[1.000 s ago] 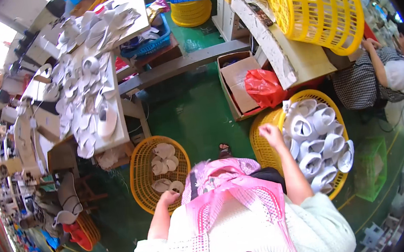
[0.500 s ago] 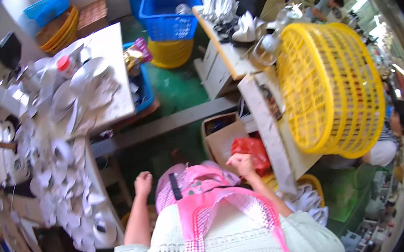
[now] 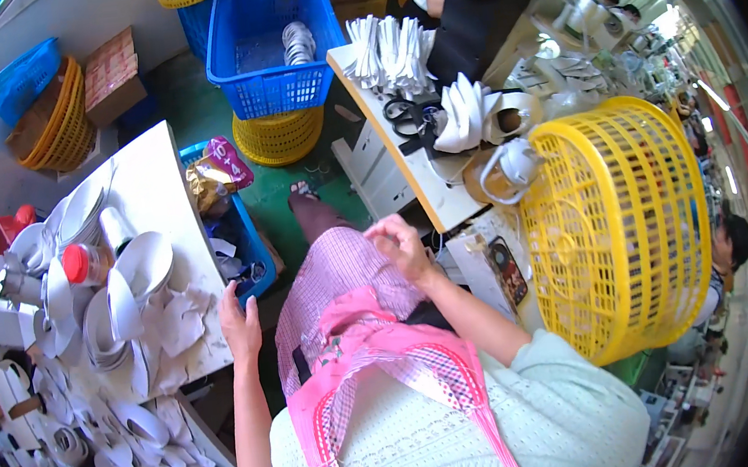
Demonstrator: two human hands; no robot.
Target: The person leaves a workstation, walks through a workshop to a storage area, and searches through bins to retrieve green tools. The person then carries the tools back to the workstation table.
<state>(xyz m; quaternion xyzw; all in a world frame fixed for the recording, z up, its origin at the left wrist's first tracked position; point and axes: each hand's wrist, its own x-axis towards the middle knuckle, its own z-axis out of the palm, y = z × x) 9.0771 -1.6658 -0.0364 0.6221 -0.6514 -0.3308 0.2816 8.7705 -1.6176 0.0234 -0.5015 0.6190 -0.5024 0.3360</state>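
Note:
My left hand point(image 3: 239, 324) is open, fingers stretched upward, beside the edge of the white left table point(image 3: 170, 186). My right hand point(image 3: 403, 249) is raised above my lap near the right-hand table. Its fingers are loosely bent and apart, and I see nothing in it. White curved pieces point(image 3: 147, 263) lie in loose stacks on the left table, around a clear jar with a red lid point(image 3: 85, 263). Nearest my right hand, on the wood-edged table point(image 3: 424, 193), stand a clear jug with a white lid point(image 3: 504, 172), black-handled scissors point(image 3: 405, 117) and white cupped pieces point(image 3: 462, 115).
A large yellow basket point(image 3: 616, 235) lies on its side at right. Ahead, a blue crate point(image 3: 277, 89) sits on yellow baskets point(image 3: 280, 139). A blue bin point(image 3: 251, 237) with a shiny packet point(image 3: 228, 163) stands by the left table. People sit farther off at right.
I have moved forward between the tables, one leg now stepping ahead. Both hands are nearer the tables; the left has opened from a closed shape, and the right has loosened.

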